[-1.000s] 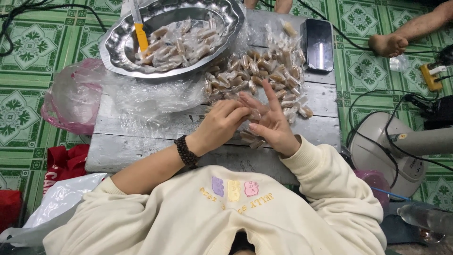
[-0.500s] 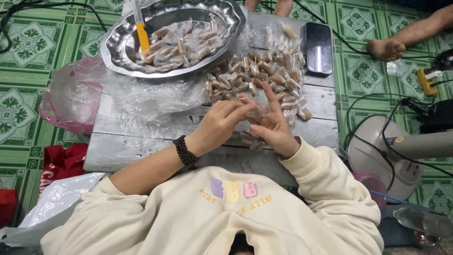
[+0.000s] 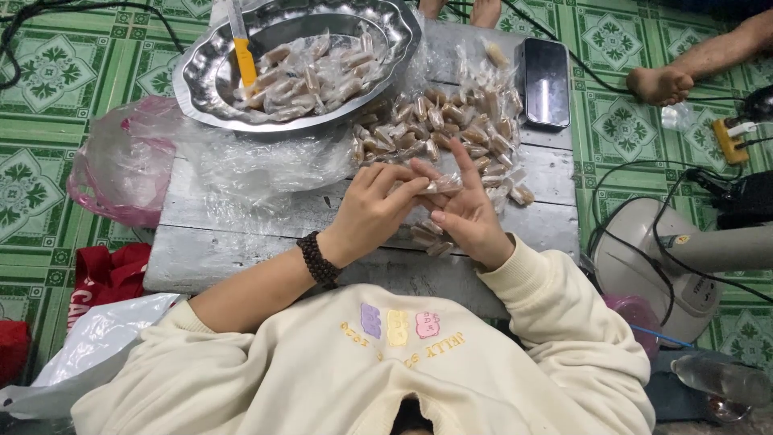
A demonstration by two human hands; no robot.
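— What changes now?
— Both hands lift a little from the pile (image 3: 451, 133). The left hand (image 3: 372, 213) and right hand (image 3: 467, 213) pinch one candy (image 3: 444, 185) between them, above the table (image 3: 241, 242).

The person wears a cream sweatshirt (image 3: 419, 379) of soft, thick knit, with ribbed cuffs. Across its chest sits a row of three small embroidered figures, one lilac, one yellow, one pink, with a curved line of yellow stitched lettering just beyond them. The sleeve behind the left hand (image 3: 372, 216) is pushed up past the forearm, leaving it bare, and a dark beaded bracelet (image 3: 316, 259) circles that wrist. Behind the right hand (image 3: 471, 219) the sleeve (image 3: 547, 290) reaches the wrist, its cuff bunched in loose folds.
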